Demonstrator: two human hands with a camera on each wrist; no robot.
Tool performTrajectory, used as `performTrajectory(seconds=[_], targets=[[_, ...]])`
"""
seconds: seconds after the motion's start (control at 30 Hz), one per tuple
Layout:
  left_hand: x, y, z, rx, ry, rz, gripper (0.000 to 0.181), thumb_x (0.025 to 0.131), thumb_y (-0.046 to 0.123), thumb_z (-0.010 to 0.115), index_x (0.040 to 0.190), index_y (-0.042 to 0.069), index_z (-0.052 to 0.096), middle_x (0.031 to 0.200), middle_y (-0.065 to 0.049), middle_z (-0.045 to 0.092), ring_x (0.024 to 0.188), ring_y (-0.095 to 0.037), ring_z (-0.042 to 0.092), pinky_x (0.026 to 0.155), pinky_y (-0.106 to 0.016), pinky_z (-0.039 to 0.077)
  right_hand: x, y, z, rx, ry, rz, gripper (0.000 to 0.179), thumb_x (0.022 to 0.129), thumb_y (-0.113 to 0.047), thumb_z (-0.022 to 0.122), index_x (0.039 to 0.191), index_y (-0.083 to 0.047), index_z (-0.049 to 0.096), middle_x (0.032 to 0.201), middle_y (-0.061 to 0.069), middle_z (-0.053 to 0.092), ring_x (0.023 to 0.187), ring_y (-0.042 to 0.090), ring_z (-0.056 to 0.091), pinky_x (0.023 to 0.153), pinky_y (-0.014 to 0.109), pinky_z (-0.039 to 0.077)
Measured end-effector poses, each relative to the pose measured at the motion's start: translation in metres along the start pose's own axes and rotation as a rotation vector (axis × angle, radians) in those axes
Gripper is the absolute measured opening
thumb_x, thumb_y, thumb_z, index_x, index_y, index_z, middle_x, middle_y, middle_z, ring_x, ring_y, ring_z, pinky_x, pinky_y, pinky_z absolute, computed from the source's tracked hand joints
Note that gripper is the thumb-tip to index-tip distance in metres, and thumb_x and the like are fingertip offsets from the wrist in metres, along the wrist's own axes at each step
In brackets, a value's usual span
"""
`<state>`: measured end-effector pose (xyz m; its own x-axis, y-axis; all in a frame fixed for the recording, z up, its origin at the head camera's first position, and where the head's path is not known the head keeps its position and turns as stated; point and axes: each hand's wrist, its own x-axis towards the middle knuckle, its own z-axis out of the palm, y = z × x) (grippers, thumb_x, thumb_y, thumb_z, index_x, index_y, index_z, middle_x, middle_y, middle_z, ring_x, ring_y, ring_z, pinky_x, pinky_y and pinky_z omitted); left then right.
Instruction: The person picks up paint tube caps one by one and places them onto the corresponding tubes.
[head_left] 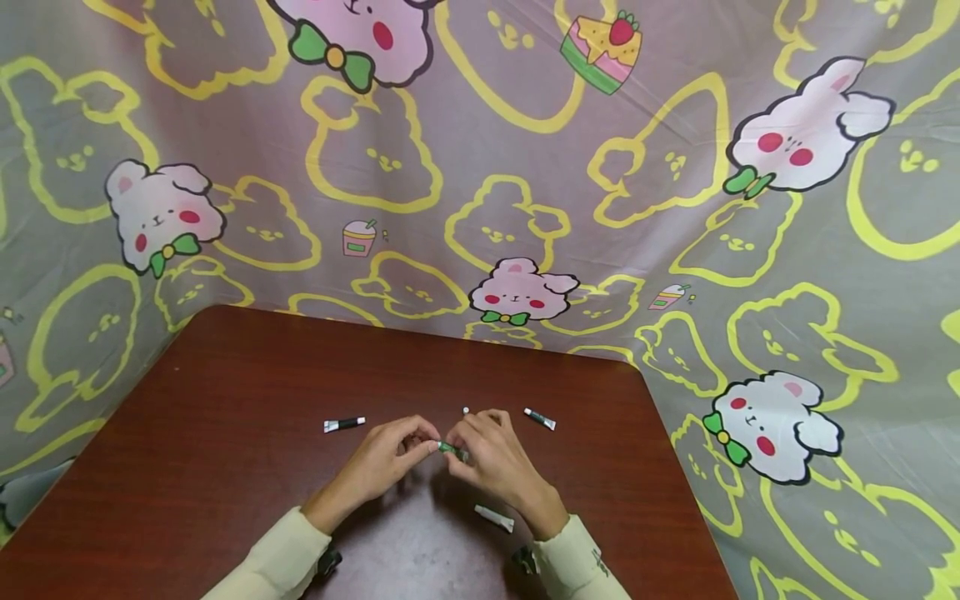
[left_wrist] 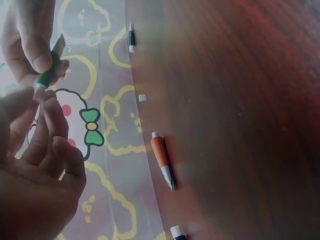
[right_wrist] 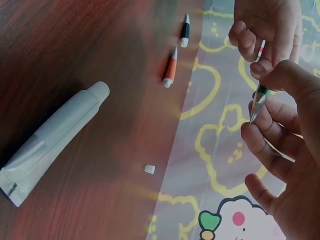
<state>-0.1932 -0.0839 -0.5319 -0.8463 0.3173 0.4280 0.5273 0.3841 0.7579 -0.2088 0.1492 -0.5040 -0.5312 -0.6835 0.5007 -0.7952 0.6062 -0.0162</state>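
A small green tube (head_left: pixel 448 448) with a silvery flattened tail is held up between both hands, over the middle of the table. My left hand (head_left: pixel 386 457) pinches its white-tipped end with thumb and finger, as the left wrist view shows. Thumb and fingers of my right hand (head_left: pixel 501 460) grip the green body (right_wrist: pixel 263 91) near the tail. A loose white cap (right_wrist: pixel 149 169) lies on the table just beyond the right hand. Nearer me, below the right hand, lies a white tube (head_left: pixel 494 517) with its cap end pointing away.
To the left lies a dark-banded silver tube (head_left: pixel 344 424), and at the right a dark green one (head_left: pixel 540 418). An orange tube (left_wrist: pixel 161 157) shows in both wrist views. The brown table (head_left: pixel 247 367) meets a patterned curtain (head_left: pixel 420 225) at its far edge.
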Motion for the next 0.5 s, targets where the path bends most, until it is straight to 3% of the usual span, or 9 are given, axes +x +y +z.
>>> performTrajectory(seconds=[0.27, 0.5], targets=[[0.0005, 0.0013, 0.0004, -0.002, 0.024, 0.074, 0.015, 0.098, 0.009, 0.081, 0.106, 0.018, 0.073, 0.096, 0.008, 0.073, 0.081, -0.002, 0.062, 0.069, -0.028, 0.056, 0.0006, 0.0006, 0.002, -0.007, 0.014, -0.017, 0.02, 0.084, -0.021, 0.087, 0.095, -0.019, 0.07, 0.086, -0.005, 0.068, 0.087, 0.015, 0.067, 0.095, 0.049, 0.051], [0.0002, 0.0038, 0.0002, -0.013, -0.013, -0.043, 0.023, 0.1, 0.018, 0.081, 0.121, 0.016, 0.072, 0.101, 0.005, 0.074, 0.077, -0.002, 0.06, 0.066, -0.025, 0.052, -0.0005, 0.0004, 0.0029, 0.002, 0.013, -0.01, 0.019, 0.086, -0.022, 0.086, 0.096, -0.018, 0.07, 0.087, -0.006, 0.068, 0.083, 0.011, 0.064, 0.093, 0.047, 0.051]])
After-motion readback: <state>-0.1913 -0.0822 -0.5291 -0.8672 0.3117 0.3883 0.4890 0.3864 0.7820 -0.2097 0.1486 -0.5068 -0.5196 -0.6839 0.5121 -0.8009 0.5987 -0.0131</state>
